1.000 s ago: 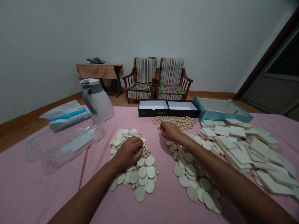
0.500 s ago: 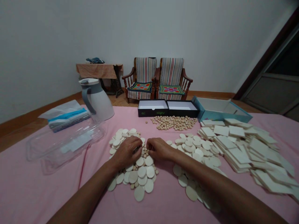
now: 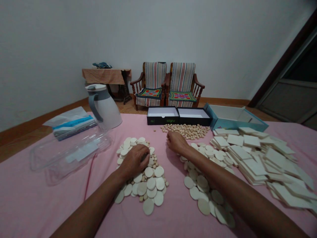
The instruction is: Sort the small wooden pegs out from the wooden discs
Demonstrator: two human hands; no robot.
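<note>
My left hand (image 3: 135, 159) rests on a heap of pale wooden discs (image 3: 151, 183), its thumb apart from its bent fingers. Small wooden pieces (image 3: 154, 161) lie among these discs, just right of that hand. My right hand (image 3: 177, 142) is closed above the pink cloth, at the near left edge of a spread of small wooden beads (image 3: 190, 131). Whatever its fingers hold is too small or hidden to make out. Beneath my right forearm lies a second heap of wooden discs (image 3: 194, 191).
Square wooden tiles (image 3: 247, 158) are heaped at the right. Behind the beads stand two black box trays (image 3: 162, 121) and a light blue box (image 3: 229, 125). A white jug (image 3: 107, 110), a tissue pack (image 3: 74, 125) and clear plastic trays (image 3: 59, 155) occupy the left of the pink cloth (image 3: 173, 211).
My right hand has moved away from the left disc heap, forward and to the right, up to the beads. My left hand has stayed on its heap.
</note>
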